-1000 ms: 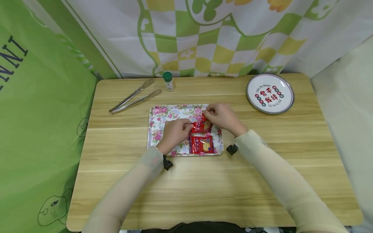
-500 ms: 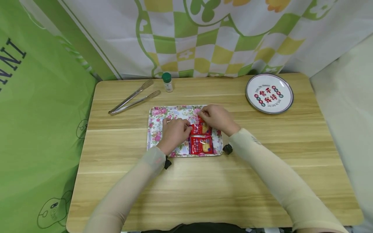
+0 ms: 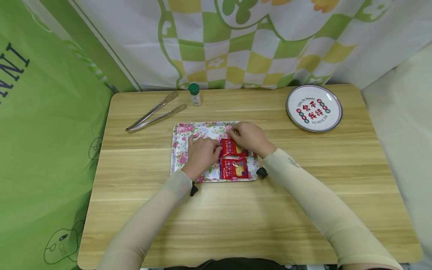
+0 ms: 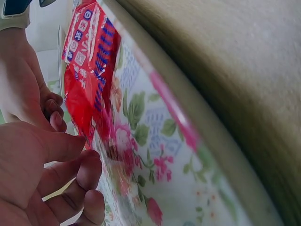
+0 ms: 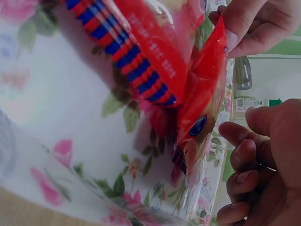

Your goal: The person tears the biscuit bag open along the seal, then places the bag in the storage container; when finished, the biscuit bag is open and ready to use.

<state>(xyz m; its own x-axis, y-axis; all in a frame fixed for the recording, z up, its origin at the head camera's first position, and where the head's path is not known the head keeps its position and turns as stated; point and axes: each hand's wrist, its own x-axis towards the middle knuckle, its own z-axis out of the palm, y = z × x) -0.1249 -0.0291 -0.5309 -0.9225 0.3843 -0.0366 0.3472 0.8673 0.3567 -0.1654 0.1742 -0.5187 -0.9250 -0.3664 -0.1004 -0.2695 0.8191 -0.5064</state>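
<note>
Two red biscuit packets lie one above the other on the right part of a floral tray (image 3: 183, 146). My left hand (image 3: 203, 153) pinches the left corner of the upper packet (image 3: 232, 148) between thumb and index finger, as the right wrist view shows. Over that packet's far edge is my right hand (image 3: 250, 138). In the right wrist view its loosely bent fingers (image 5: 244, 153) are apart from the packet, with nothing in them. The lower packet (image 3: 234, 168) lies flat, nearer the tray's front edge, with a round biscuit showing on its right half.
Metal tongs (image 3: 156, 109) lie spread at the back left of the wooden table (image 3: 135, 225). Beside them stands a small shaker bottle with a green lid (image 3: 194, 93). A white plate with red characters (image 3: 314, 122) sits at the back right, near the curtain.
The upper packet, tilted and gripped by both hands earlier, now lies flatter beside the lower one. My right hand has let go of its corner and shifted slightly left. My left hand has barely moved.
</note>
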